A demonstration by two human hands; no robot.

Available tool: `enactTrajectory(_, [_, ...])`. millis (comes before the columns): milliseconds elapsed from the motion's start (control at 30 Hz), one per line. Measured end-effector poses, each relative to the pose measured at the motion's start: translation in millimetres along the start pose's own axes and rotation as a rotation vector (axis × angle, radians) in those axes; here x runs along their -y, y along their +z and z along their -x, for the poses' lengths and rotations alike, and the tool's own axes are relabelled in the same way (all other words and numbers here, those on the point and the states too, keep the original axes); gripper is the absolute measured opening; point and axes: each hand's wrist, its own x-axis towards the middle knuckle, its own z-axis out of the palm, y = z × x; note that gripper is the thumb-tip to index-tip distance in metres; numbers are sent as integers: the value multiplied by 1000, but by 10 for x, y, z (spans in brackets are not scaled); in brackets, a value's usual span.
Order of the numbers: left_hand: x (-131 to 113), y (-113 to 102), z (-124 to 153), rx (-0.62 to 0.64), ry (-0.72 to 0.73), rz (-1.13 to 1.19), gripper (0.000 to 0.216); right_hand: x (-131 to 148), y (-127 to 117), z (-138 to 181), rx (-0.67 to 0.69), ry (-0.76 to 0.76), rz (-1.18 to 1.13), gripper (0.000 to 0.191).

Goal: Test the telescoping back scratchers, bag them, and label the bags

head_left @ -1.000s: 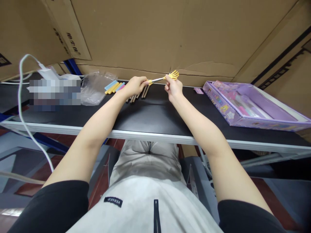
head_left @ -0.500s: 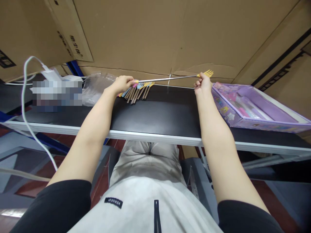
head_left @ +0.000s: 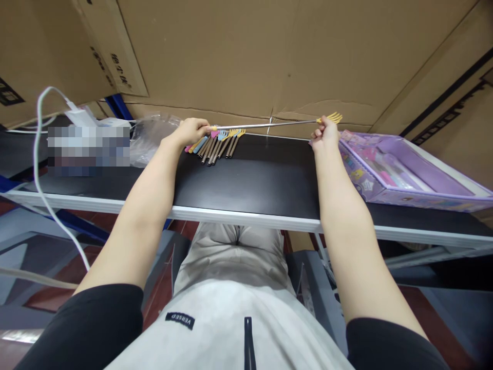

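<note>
A telescopic back scratcher (head_left: 265,125) with a thin metal rod and a yellow claw is stretched out nearly level above the table. My left hand (head_left: 191,131) is closed on its yellow handle end. At the other end, my right hand (head_left: 325,131) pinches the rod just by the claw, whose prongs stick out past the fingers. Beneath and beside my left hand lies a row of several collapsed back scratchers (head_left: 217,147), with pink, blue and yellow claws and handles and brownish metal tubes. My left hand partly covers that row.
A purple box (head_left: 416,194) with plastic-wrapped items in it stands on the right of the black table (head_left: 265,180). At left are a clear plastic bag (head_left: 152,141), a blurred-out object (head_left: 88,149) and a white cable (head_left: 37,149). Cardboard (head_left: 239,56) walls the back.
My hands have drawn slightly further apart, the right one shifting a little rightward with the claw and the left one a little leftward. The rod looks slightly longer.
</note>
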Motion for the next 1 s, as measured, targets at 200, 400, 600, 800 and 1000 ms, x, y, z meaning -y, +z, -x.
enactTrajectory(200, [-3, -65, 51, 21, -11, -21, 21, 73, 84, 263, 41, 15, -83, 41])
enactTrajectory(400, [-379, 161, 68, 43, 164, -33, 28, -29, 460, 753, 217, 53, -18, 39])
enactTrajectory(600, [-788, 372, 167, 22, 221, -10, 34, -230, 671, 1148, 346, 25, 15, 42])
enactTrajectory(800, [-951, 408, 245, 5, 206, 1, 33, -314, 734, 1358, 387, 44, 41, 42])
enactTrajectory(1000, [-999, 431, 265, -4, 181, -8, 36, -305, 703, 1400, 383, 60, 72, 51])
